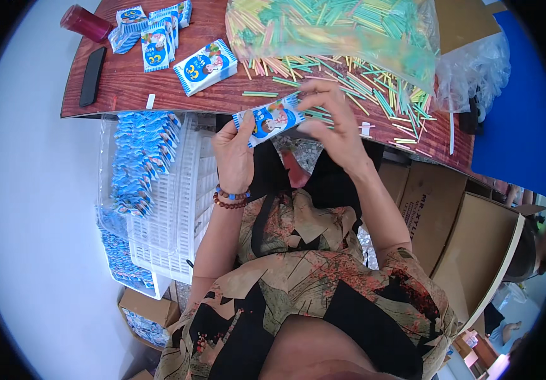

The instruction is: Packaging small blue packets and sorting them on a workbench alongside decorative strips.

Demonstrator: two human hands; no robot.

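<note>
My left hand (233, 152) pinches a small blue-and-white wrapped packet (276, 120) between thumb and fingers, just over the table's near edge. My right hand (336, 130) is at the packet's right end. Its thumb and curled fingers are apart, with no grip on the packet to be seen. A thicker packet (206, 66) of the same print lies beyond my left hand. Behind my right hand, many short pink, yellow and green straws (374, 95) are scattered on the table. More of them fill a large clear plastic bag (330, 38).
The red wood-grain table (222, 101) also bears several small packets (157, 44), a dark phone-like slab (92, 77) and a reddish cup (86, 24). Left of me, a clear tray of packets (143, 158) tops white baskets (165, 247). Cardboard boxes (431, 209) stand at right.
</note>
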